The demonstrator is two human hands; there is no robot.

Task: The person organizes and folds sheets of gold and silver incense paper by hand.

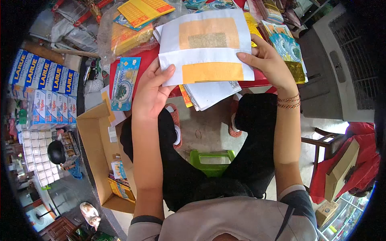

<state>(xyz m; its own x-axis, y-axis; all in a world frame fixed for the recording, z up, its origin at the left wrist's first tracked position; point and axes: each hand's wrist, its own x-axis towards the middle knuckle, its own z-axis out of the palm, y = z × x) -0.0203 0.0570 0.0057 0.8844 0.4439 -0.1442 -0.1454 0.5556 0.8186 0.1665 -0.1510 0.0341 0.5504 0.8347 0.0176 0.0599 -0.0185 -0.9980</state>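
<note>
My left hand [155, 86] grips the lower left edge of a white paper sheet [169, 56] with orange and yellow panels, thumb on top. On its right edge my right hand [267, 60] pinches the same sheet, thumb in front and fingers behind. The sheet has a crease across it and is held above the red table [140, 60]. Below it more white papers [213, 96] stick out over the table's edge. Left of my left hand lies a blue printed note [125, 83]. Yellow and red paper bundles [146, 12] lie behind.
An open cardboard box [94, 140] with paper packs stands at the left, beside stacked drink cartons [44, 74]. Blue and gold papers [287, 46] lie at the table's right. A green stool [213, 160] is beneath me, and a cat [90, 215] lies at lower left.
</note>
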